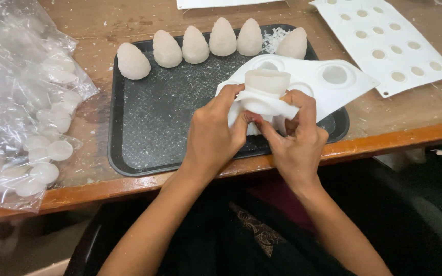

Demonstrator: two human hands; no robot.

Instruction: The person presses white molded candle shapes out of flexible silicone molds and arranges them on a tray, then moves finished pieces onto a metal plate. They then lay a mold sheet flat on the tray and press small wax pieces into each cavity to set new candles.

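Note:
Both hands grip a white flexible silicone mould (328, 76) over the right front part of a black tray (149, 128). My left hand (213, 135) pinches the mould's bent edge from the left. My right hand (297, 140) presses it from the right. One cavity is pushed inside out, and a white cone-shaped piece (267, 82) bulges up between my fingers. Along the tray's far edge stands a row of several white cone-shaped pieces (195, 45).
A clear plastic bag (21, 107) of white rounded pieces lies at the left on the wooden table (103, 20). A flat white mould sheet with several round holes (384, 43) lies at the right rear. White crumbs speckle the tray. The table's front edge runs below my hands.

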